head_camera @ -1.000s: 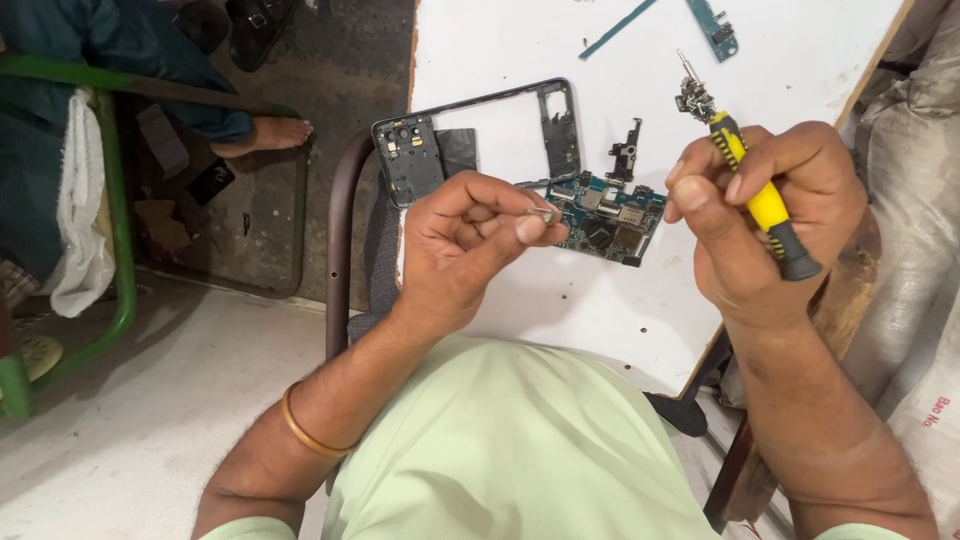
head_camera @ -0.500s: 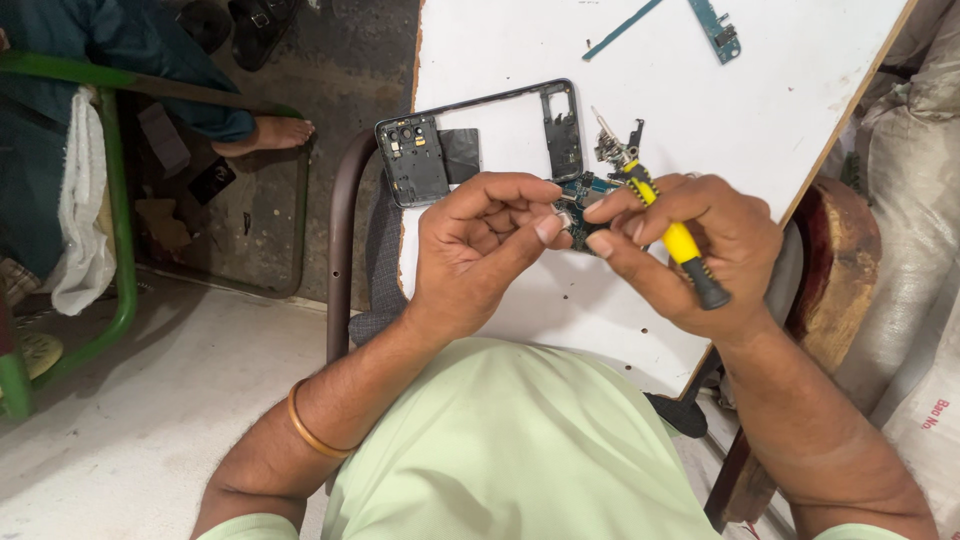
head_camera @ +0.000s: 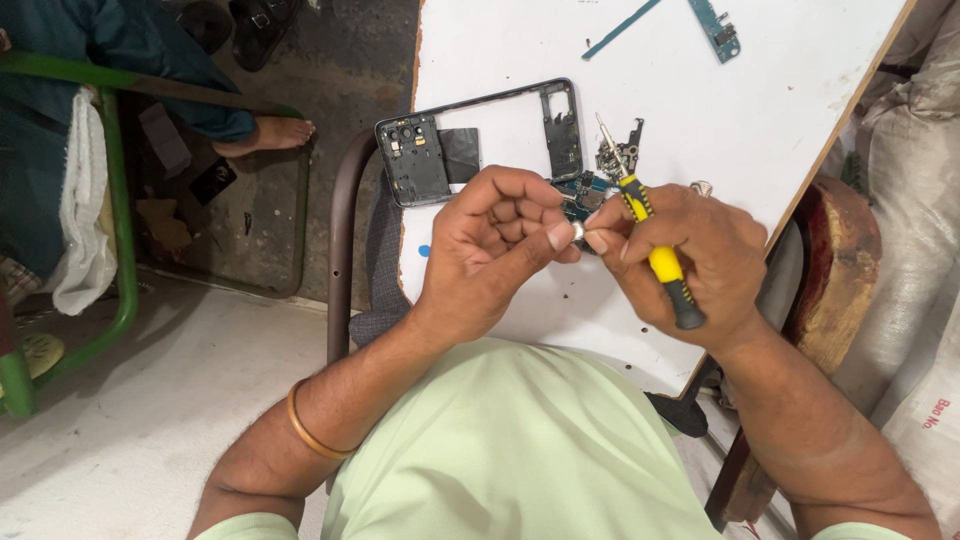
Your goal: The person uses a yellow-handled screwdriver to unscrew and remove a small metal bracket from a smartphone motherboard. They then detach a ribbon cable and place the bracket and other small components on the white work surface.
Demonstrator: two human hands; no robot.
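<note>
Left hand (head_camera: 495,250) and right hand (head_camera: 690,262) pinch a small metal part (head_camera: 578,232) together; the right also clamps a screwdriver (head_camera: 652,245), circuit board (head_camera: 578,190) just beyond.

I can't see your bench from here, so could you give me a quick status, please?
Left hand pinching small metal part. Right hand grips yellow screwdriver. Circuit board beneath fingers; phone frame alongside.

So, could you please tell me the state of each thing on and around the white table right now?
Left hand: pinching a small silver part with the right fingertips.
Right hand: gripping a yellow screwdriver, tip up.
Phone frame: stripped, flat on the white table.
Circuit board: bare, partly hidden behind the hands.
Blue strip: loose, at the far edge.
Small blue board: loose, beside the strip.
</note>
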